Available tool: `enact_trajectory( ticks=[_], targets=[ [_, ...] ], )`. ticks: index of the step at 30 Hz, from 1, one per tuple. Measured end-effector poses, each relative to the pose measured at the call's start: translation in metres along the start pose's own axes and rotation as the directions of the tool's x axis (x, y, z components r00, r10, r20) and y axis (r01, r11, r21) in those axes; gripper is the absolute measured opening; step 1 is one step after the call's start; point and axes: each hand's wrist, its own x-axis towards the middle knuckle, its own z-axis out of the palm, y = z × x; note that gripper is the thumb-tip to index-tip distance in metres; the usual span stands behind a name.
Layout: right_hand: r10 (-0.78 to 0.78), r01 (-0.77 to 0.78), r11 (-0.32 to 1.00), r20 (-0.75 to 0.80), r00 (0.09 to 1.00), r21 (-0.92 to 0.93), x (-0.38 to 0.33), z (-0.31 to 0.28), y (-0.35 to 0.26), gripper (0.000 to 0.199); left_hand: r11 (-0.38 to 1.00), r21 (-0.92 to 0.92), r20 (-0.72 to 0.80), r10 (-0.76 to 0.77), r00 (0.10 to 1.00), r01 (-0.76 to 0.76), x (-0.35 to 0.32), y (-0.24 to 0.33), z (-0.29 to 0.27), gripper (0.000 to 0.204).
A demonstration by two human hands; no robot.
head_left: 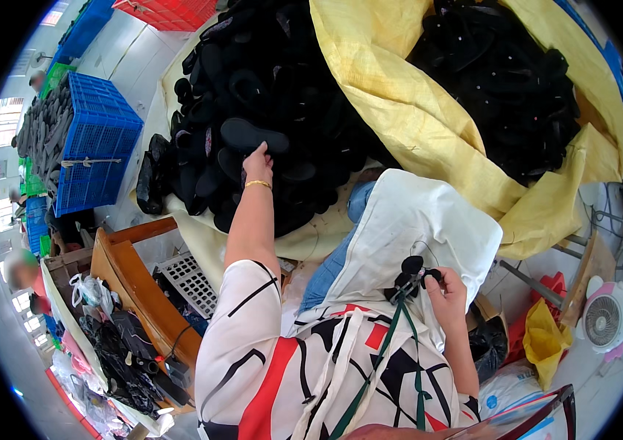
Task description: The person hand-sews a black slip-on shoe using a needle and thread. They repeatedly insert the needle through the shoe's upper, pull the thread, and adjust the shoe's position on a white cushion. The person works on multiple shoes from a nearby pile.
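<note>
My left hand (259,164) stretches forward to a heap of black shoes (267,88). Its fingers are closed on the edge of one black shoe (254,137), whose flat sole faces up. Over my lap, my right hand (446,287) is closed around a small black tool (415,277) with a glint of metal, its exact kind unclear. Green ribbons (396,323) run from near this tool down my patterned shirt. A white cloth (429,213) covers my lap under the right hand.
Beyond my lap at right, a yellow sack (399,95) holds more black items (502,88). A blue crate (99,143) of grey pieces stands left, above a wooden stool (139,293). A pink-and-white fan (605,323) and yellow bag (544,341) are at right.
</note>
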Motion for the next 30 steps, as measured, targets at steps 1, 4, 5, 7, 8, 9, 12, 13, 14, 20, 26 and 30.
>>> enact_trajectory(
  ticks=[1, 4, 5, 7, 8, 9, 12, 13, 14, 20, 26, 30],
  targets=[
    [0.008, -0.008, 1.000, -0.014, 1.000, 0.002, -0.004, -0.001, 0.003, 0.015, 0.999, 0.017, 0.013, 0.046, 0.999, -0.046, -0.006, 0.001, 0.007, 0.047],
    [0.050, -0.046, 0.994, -0.036, 0.998, 0.103, -0.006, 0.001, 0.013, 0.015, 0.972, 0.069, 0.164, 0.210, 0.964, -0.224, -0.049, 0.025, 0.017, 0.037],
    [0.061, -0.057, 0.992, -0.039, 0.997, 0.110, -0.008, 0.000, 0.012, 0.015, 0.949, 0.077, 0.306, 0.268, 0.913, -0.305, -0.065, 0.026, 0.016, 0.035],
    [0.098, -0.090, 0.988, -0.060, 0.993, 0.128, -0.007, 0.001, 0.007, 0.015, 0.917, 0.085, 0.535, 0.288, 0.794, -0.390, -0.134, 0.039, 0.024, 0.034],
    [0.070, -0.062, 0.989, -0.053, 0.996, 0.137, -0.003, -0.002, 0.009, 0.015, 0.879, 0.170, 0.627, 0.252, 0.737, -0.446, -0.150, 0.038, 0.014, 0.036],
    [0.070, -0.064, 0.989, -0.036, 0.997, 0.132, -0.004, -0.001, 0.002, 0.014, 0.753, 0.270, 0.714, 0.262, 0.649, -0.600, -0.171, 0.038, 0.007, 0.035],
    [0.046, -0.040, 0.982, -0.029, 0.999, 0.186, -0.007, -0.007, 0.000, 0.014, 0.039, 0.332, 0.904, 0.273, 0.330, -0.942, -0.275, 0.044, -0.005, 0.030],
    [0.035, -0.027, 0.976, -0.034, 0.999, 0.216, -0.008, -0.009, 0.003, 0.013, -0.054, 0.223, 0.943, 0.264, 0.202, -0.973, -0.305, 0.037, -0.006, 0.028],
    [0.018, -0.004, 0.973, -0.057, 0.998, 0.231, -0.009, -0.011, 0.002, 0.013, -0.141, 0.113, 0.968, 0.240, 0.077, -0.984, -0.332, 0.030, -0.010, 0.027],
    [0.080, -0.032, 0.874, -0.080, 0.994, 0.485, -0.017, -0.016, 0.030, 0.016, -0.153, 0.154, 0.957, -0.224, 0.186, -0.976, -0.405, -0.031, -0.049, 0.039],
    [0.110, -0.030, 0.790, -0.094, 0.989, 0.613, -0.020, -0.001, 0.039, 0.020, 0.476, 0.517, 0.855, -0.321, 0.406, -0.711, -0.403, -0.061, -0.034, 0.056],
    [0.120, -0.106, 0.787, 0.017, 0.993, 0.607, -0.020, 0.018, 0.035, 0.020, 0.865, 0.502, 0.767, -0.437, 0.470, -0.016, -0.423, -0.082, -0.022, 0.054]
  ],
)
